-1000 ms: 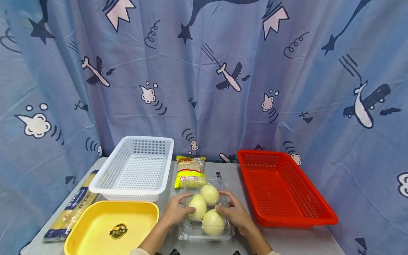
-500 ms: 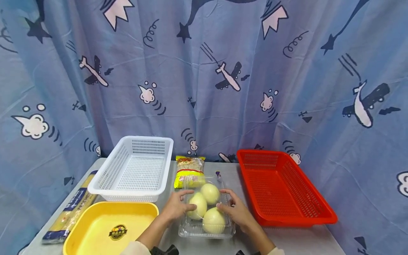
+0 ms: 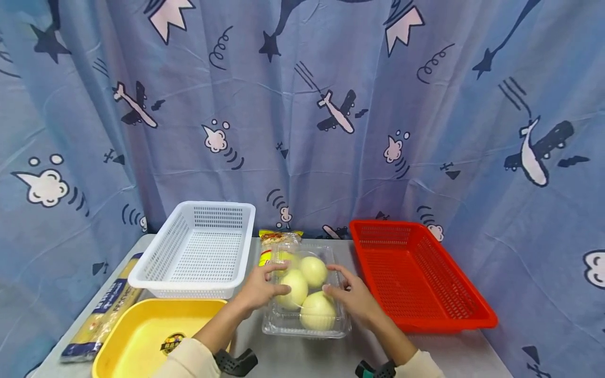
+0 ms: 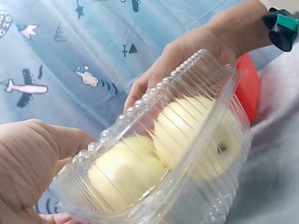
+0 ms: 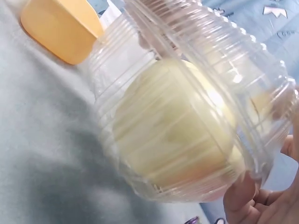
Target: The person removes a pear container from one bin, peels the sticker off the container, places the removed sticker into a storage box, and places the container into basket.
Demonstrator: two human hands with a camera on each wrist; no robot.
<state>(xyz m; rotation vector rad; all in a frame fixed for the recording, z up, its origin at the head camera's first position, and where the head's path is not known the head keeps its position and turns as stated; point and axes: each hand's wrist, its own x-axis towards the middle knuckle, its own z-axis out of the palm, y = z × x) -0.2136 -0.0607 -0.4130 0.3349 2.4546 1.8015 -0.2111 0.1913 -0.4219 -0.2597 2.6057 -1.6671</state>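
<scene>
Both hands grip a clear plastic clamshell box (image 3: 304, 332) from its two sides, at the middle of the table. Inside it sit three pale yellow round fruits (image 3: 318, 311), which look like apples; one shows a stem hollow in the left wrist view. The left hand (image 3: 261, 287) holds the left side, thumb over the lid. On the opposite side the right hand (image 3: 353, 295) holds it the same way, its fingertips at the ridged rim in the right wrist view. The box hangs tilted above the table, with a shadow on the cloth below.
A white basket (image 3: 208, 257) and a yellow basin (image 3: 127, 336) stand on the left, beside a long noodle packet (image 3: 101, 320). A red basket (image 3: 411, 278) is on the right. Behind the box lies a yellow snack bag (image 3: 279, 238), partly covered by it. A patterned curtain (image 3: 302, 105) hangs behind.
Both hands have raised the clamshell box and moved it slightly away from the body, so it now overlaps more of the yellow bag. The small purple-tipped item behind it is now hidden in the head view.
</scene>
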